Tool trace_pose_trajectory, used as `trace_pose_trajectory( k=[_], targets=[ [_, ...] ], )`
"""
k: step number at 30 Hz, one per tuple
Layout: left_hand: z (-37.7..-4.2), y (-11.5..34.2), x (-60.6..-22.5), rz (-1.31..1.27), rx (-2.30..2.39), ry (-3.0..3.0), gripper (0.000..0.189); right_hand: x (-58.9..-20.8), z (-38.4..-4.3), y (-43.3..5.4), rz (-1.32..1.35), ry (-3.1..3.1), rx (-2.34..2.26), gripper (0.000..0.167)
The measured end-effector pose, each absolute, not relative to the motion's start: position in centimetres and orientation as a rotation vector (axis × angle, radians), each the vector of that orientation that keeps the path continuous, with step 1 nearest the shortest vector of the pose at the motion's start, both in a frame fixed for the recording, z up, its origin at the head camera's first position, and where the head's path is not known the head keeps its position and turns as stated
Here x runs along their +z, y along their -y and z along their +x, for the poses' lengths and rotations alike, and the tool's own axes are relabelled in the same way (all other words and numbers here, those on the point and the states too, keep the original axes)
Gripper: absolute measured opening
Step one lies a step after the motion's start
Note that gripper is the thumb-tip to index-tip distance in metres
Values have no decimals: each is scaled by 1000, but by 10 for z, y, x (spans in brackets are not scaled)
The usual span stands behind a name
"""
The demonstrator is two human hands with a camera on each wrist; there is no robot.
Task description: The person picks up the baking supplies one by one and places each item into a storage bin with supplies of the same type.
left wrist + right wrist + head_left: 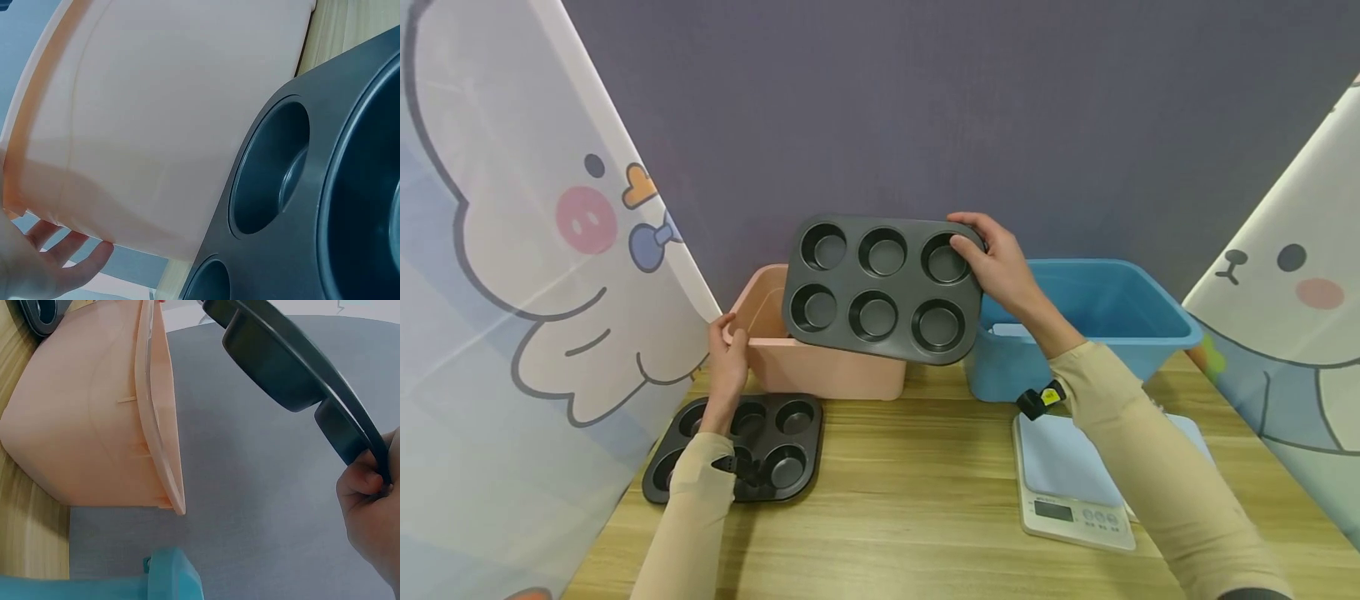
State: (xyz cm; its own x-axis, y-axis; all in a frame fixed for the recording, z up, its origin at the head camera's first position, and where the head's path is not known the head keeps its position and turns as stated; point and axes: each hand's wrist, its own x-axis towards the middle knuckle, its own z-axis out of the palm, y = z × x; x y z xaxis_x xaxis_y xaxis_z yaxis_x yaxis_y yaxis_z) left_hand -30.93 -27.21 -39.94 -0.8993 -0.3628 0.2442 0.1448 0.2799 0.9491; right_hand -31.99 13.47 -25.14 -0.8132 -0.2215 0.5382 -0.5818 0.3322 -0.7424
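Note:
A dark six-cup muffin tin (902,287) hangs in the air over the right part of a pink plastic bin (827,371). At the tin's right end my right hand (996,262) pinches the edge, thumb on the upper face and fingers behind, as the right wrist view also shows. My left hand (728,362) holds the front left corner of the bin's rim, and its fingers (87,265) lie against the bin's side. Below that hand, a second dark muffin tin (793,454) lies on the table, partly covered by the left forearm. The bin's contents are mostly hidden.
To the right stands a blue plastic bin (1112,296) with a pale item (1009,330) inside. A white kitchen scale (1067,492) sits in front of it, partly behind the right sleeve. The wooden table (910,500) meets a grey back wall (925,108); cartoon panels flank both sides.

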Motion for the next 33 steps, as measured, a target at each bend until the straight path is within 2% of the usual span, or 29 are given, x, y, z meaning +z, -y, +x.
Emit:
trace_pose_trajectory(
  k=[33],
  targets=[
    [-302, 273, -400, 205, -1665, 2127, 54, -251, -353, -79, 707, 2201, 1456, 40]
  ],
)
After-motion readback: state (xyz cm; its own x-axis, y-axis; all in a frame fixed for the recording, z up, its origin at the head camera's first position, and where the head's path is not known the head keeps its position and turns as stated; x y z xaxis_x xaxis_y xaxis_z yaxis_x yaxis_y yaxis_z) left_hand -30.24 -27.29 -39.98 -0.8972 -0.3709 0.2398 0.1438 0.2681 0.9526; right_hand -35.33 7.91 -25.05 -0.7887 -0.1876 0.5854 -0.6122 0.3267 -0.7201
